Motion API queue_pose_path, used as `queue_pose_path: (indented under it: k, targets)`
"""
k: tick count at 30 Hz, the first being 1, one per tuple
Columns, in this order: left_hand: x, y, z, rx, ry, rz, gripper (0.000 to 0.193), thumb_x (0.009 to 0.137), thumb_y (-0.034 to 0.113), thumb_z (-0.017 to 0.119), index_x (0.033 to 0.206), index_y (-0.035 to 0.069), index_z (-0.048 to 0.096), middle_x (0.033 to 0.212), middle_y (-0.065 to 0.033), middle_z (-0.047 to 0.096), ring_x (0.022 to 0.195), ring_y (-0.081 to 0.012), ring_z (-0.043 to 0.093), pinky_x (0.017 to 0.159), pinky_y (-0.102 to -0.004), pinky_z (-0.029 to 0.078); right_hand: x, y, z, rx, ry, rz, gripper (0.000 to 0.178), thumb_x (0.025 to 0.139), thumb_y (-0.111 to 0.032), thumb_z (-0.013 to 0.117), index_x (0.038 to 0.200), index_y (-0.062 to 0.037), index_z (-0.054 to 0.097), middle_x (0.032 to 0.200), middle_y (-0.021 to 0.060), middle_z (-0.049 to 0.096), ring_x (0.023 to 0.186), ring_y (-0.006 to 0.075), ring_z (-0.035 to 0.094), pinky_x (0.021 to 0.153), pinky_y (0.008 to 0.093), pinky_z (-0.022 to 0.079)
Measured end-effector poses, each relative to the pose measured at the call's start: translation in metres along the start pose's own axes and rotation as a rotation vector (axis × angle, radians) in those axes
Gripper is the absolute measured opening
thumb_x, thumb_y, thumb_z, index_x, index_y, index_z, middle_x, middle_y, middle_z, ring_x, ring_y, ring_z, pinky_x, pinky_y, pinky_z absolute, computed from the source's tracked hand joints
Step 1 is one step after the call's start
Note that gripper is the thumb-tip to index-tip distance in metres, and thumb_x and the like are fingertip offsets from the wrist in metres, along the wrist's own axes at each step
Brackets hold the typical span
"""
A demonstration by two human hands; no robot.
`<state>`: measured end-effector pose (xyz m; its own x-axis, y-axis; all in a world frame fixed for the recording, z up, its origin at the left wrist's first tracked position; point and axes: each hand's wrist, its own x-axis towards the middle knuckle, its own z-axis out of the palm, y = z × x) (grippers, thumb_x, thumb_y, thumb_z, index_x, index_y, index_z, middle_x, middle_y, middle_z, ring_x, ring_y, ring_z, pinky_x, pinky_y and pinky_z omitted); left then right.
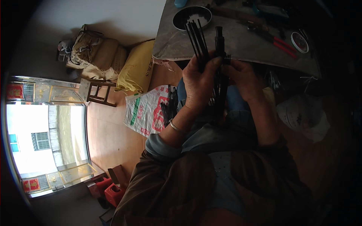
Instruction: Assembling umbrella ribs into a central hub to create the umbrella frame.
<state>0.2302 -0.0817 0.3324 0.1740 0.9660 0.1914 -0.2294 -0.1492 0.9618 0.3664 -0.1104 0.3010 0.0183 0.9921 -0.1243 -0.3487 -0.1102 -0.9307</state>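
My left hand (198,83) is closed around several thin black rods (197,39), which fan upward past the fingers toward the table. Just to their right stands a dark tube with a stepped top (219,39), upright between my two hands; the left thumb lies against it. My right hand (245,79) is closed, its thumb and fingers pinching beside the tube where short dark tips (227,57) stick up. What exactly the right fingers grip is too dark to make out. Below the hands, more dark rods are partly hidden over my lap.
On the table (167,47) ahead are a dark bowl (182,17) holding pale stuff, red-handled pliers (284,48) and a small round dish (299,42). At my left a printed white sack (143,113) bears more black rods (170,107). Beyond are a yellow sack (135,67) and a wooden stool (101,92).
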Motion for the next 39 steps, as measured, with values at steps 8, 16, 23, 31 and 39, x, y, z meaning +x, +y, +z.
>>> queue_pose_path:
  k: [8,16,23,31,39]
  targets:
    - [-0.001,0.004,-0.002,0.013,0.064,0.006,0.019,0.086,0.005,0.064,0.103,-0.002,0.062,0.088,-0.0052,0.067,0.079,-0.0074,0.06,0.071,-0.0215,0.049,-0.002,-0.002,0.016,-0.04,0.068,-0.032,0.02,0.087,-0.019,0.066,0.096,-0.0019,0.065,0.081,-0.0003,0.064,0.073,0.0047,0.057,0.065,0.0208,0.045]
    - [0.0,0.005,-0.006,-0.009,0.055,0.008,0.018,0.086,0.005,0.064,0.102,-0.003,0.062,0.089,-0.005,0.067,0.081,-0.0073,0.059,0.072,-0.0215,0.048,-0.007,-0.012,0.024,-0.146,0.086,-0.089,0.019,0.086,-0.017,0.066,0.095,0.0002,0.065,0.084,0.0021,0.066,0.076,0.0059,0.059,0.069,0.0201,0.046]
    - [0.004,0.008,-0.011,-0.037,0.008,-0.026,0.018,0.085,0.005,0.065,0.101,-0.003,0.062,0.089,-0.0049,0.067,0.081,-0.0074,0.06,0.073,-0.0217,0.049,-0.006,-0.013,0.027,-0.074,0.106,-0.043,0.018,0.087,-0.016,0.066,0.097,-0.0006,0.065,0.083,0.0007,0.065,0.074,0.0056,0.058,0.067,0.0207,0.045]
    - [0.005,0.014,-0.03,0.182,-0.141,-0.084,0.056,0.097,0.049,0.041,0.107,-0.003,0.061,0.087,-0.0037,0.064,0.077,-0.0083,0.058,0.067,-0.0207,0.047,0.004,-0.007,0.016,-0.006,0.076,0.005,0.02,0.085,-0.019,0.068,0.095,-0.0024,0.066,0.077,-0.0011,0.063,0.067,0.0038,0.055,0.059,0.0192,0.042]
    - [0.016,0.012,-0.037,-0.135,-0.237,-0.222,0.024,0.092,0.013,0.057,0.11,-0.003,0.061,0.096,-0.0052,0.066,0.086,-0.0107,0.062,0.076,-0.0236,0.05,0.006,-0.005,0.009,0.008,0.013,0.005,0.024,0.084,-0.023,0.07,0.095,-0.0028,0.066,0.076,-0.0006,0.062,0.065,0.0038,0.055,0.057,0.0181,0.042]
